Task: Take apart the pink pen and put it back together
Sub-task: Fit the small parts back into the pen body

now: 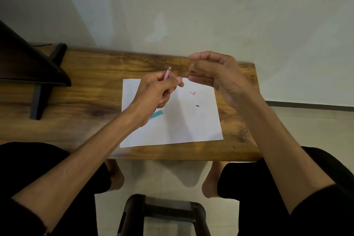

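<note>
My left hand (157, 92) is closed around the pink pen barrel (166, 73), whose pale end sticks up and away from me above the fingers. My right hand (212, 74) hovers just to its right, thumb and fingers pinched on a thin part of the pen (188, 75) that points toward the left fingertips; it is blurred and partly hidden. On the white paper sheet (182, 128) lie a small pink pen piece (193, 93) and a small dark piece (197, 105). Both hands hang above the sheet's far edge.
A teal strip (158, 114) lies on the paper under my left wrist. The wooden table (86, 101) ends at a right edge near my right forearm. A black stand (38, 82) occupies the left. A dark stool (164, 210) sits below, between my knees.
</note>
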